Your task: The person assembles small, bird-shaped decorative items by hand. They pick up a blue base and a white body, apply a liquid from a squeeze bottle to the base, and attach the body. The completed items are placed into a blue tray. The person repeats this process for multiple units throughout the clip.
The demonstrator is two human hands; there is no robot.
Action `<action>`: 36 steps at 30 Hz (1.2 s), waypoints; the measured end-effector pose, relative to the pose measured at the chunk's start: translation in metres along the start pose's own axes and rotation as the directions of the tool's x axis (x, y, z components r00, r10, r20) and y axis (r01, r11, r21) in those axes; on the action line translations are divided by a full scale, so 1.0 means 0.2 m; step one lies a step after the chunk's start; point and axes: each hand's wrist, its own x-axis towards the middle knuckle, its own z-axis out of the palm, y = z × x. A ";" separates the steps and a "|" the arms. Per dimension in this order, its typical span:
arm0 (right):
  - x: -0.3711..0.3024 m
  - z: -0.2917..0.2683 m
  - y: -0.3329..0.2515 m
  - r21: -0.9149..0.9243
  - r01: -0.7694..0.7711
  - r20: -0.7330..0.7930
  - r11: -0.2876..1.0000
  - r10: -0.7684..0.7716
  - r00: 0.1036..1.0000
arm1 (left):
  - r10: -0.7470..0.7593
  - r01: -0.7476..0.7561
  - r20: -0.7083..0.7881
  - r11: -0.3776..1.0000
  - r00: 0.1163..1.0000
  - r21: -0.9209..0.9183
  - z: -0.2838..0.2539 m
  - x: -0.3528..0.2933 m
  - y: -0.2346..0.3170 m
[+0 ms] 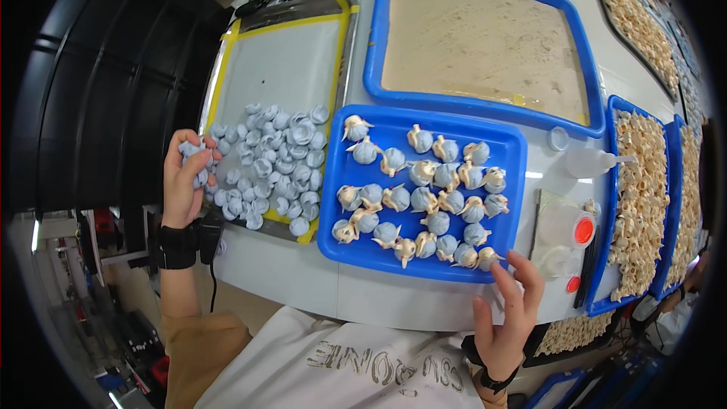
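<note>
My left hand (pixel 184 185) is closed around several pale blue cup-shaped pieces (pixel 198 159), at the left edge of a yellow-taped screen frame (pixel 291 30). A heap of the same pale blue cups (pixel 265 159) covers the near half of that frame. My right hand (pixel 509 310) is at the near right corner of a shallow blue tray (pixel 424 266). Its fingers are spread, and the index fingertip is close to or touching a small cream figure part with a blue cap (pixel 488 257). Rows of such capped parts (pixel 422 198) fill the tray.
Behind the tray stands a larger blue-rimmed tray (pixel 371 68) with a tan surface. To the right are a white squeeze bottle (pixel 589 162), clear jars with a red-orange lid (pixel 583 230), and blue trays heaped with cream parts (pixel 638 189). A person's hand (pixel 695 276) shows at the far right.
</note>
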 end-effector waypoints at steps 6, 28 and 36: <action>-0.06 0.01 0.03 0.028 0.052 -0.172 0.998 -0.047 0.984 | 0.049 -0.051 -0.017 0.989 0.999 -0.140 -0.02 -0.20 0.11; -0.10 0.01 0.08 0.160 0.164 -0.222 0.973 -0.127 0.967 | 0.087 0.128 -0.334 0.811 0.939 0.571 -0.03 -0.58 -0.22; -0.08 0.00 -0.05 0.265 0.347 -0.219 0.900 -0.294 0.930 | -0.002 0.331 0.470 0.712 0.883 -0.619 0.35 -0.47 0.13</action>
